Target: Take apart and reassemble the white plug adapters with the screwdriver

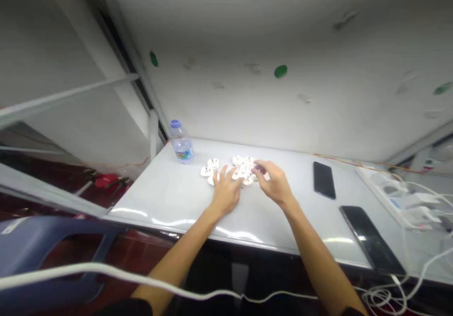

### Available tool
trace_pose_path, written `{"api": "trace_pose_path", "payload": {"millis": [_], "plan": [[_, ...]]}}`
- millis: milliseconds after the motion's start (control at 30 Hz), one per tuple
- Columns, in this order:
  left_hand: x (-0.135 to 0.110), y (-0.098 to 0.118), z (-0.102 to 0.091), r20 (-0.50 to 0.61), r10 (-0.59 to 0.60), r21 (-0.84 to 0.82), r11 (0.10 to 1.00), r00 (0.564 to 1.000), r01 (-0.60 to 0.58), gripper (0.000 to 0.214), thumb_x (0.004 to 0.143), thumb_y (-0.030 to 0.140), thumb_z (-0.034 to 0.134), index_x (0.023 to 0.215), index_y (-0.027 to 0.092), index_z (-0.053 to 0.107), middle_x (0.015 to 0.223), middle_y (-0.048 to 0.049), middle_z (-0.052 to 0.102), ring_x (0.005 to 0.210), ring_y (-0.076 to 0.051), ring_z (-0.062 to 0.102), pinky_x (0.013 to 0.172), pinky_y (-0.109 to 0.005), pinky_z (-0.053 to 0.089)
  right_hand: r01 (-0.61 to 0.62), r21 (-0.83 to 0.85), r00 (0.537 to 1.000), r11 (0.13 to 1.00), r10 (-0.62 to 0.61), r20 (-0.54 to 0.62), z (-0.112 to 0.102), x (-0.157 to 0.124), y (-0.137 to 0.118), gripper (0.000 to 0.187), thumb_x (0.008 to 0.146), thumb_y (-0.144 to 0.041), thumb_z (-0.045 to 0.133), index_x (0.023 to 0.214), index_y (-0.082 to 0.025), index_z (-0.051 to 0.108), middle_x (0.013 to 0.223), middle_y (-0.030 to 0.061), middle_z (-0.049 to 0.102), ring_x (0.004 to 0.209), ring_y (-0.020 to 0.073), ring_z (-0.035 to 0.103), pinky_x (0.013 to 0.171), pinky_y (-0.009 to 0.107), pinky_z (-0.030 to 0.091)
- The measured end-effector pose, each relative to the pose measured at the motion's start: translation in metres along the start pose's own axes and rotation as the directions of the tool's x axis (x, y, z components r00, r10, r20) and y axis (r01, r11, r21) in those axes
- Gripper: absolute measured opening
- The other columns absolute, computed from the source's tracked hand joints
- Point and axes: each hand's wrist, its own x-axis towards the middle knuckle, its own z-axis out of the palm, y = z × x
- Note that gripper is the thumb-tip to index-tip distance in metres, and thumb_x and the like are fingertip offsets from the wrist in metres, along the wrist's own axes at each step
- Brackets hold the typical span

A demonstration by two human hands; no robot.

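Observation:
A cluster of small white plugs [244, 166] with metal prongs lies on the grey tabletop between my hands. My left hand [226, 191] rests at the left of the cluster, fingers spread, the fingertips touching some plugs. To its upper left sit a few more white plugs [213, 163], prongs facing up. My right hand [274, 181] is at the right edge of the cluster, its thumb and fingers curled together in a pinch. What is between those fingers is mostly hidden, and blur hides fine detail.
A water bottle [181, 142] with a blue cap stands at the back left. Two dark phones, one farther back [323, 180] and one nearer [371, 239], lie on the right. Beyond them is a power strip [392, 195] with tangled white cables. A white cable [141, 283] crosses in front of me.

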Motion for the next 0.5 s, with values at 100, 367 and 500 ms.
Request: {"api": "trace_pose_path", "payload": {"millis": [100,367,500], "plan": [[-0.001,-0.001,0.0,-0.013,-0.027,0.005,1.0,1.0,0.027,0.037,0.088,0.016,0.051,0.118,0.032,0.066,0.142,-0.0078,0.052,0.142,-0.037,0.03,0.113,-0.067,0.021,0.035,0.014,0.999,0.999,-0.035,0.037,0.007,-0.003,-0.002,0.022,0.095,-0.029,0.056,0.111,-0.019,0.065,0.085,0.0065,0.07,0.076,0.021,0.066,0.073,0.037,0.056],[-0.002,-0.003,0.001,-0.011,-0.068,0.02,0.997,0.998,0.068,0.042,0.086,0.012,0.051,0.119,0.031,0.066,0.144,-0.0075,0.05,0.142,-0.037,0.029,0.113,-0.066,0.023,0.048,-0.008,0.993,0.999,-0.047,0.108,0.022,-0.004,-0.004,0.023,0.096,-0.029,0.054,0.113,-0.019,0.065,0.087,0.008,0.07,0.079,0.0214,0.066,0.077,0.038,0.056],[-0.002,-0.003,0.0,0.005,-0.091,-0.006,0.996,0.996,0.091,0.041,0.085,0.009,0.051,0.117,0.03,0.068,0.143,-0.0073,0.051,0.142,-0.037,0.028,0.113,-0.066,0.021,0.058,-0.012,0.995,0.998,-0.057,0.087,0.023,-0.003,-0.002,0.023,0.096,-0.029,0.053,0.111,-0.017,0.065,0.085,0.0077,0.069,0.076,0.0213,0.065,0.074,0.037,0.056]]}}
